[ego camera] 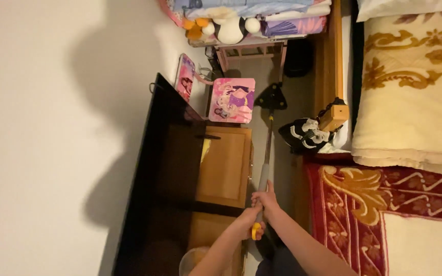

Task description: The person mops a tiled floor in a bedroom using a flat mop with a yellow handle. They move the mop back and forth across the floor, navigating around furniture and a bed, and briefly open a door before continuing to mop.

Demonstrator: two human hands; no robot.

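Sweeping across from the left, a plain pale wall [31, 138] is met first, then the large black flat screen [144, 194] standing on a low brown wooden cabinet [226, 163]. A pink square cartoon-printed box [232, 100] sits on the floor just beyond the cabinet's far end, and a second pink printed item leans at the wall beside it.

The long-handled mop [267, 153] runs up the narrow strip of floor between the cabinet and the wooden bed frame [327, 61], and its black triangular head [270, 98] rests on the floor just beside the pink box. The grey grip of the pole is clasped by both hands: the left hand [250, 221] is wrapped low around it near the yellow end cap [255, 231], and the right hand [267, 198] is closed around it just above, touching the left.

For the stroke to be done well, the head would best be kept flat to the floor and drawn straight along the gap (little room is left on either side), so that the pink box and the cabinet doors are not knocked. The black-and-white shoes [308, 134] at the bed's corner post lie close to the pole's right and should be passed with care. Further right, the cream floral blanket [410, 87] and the red patterned rug [374, 204] are seen.
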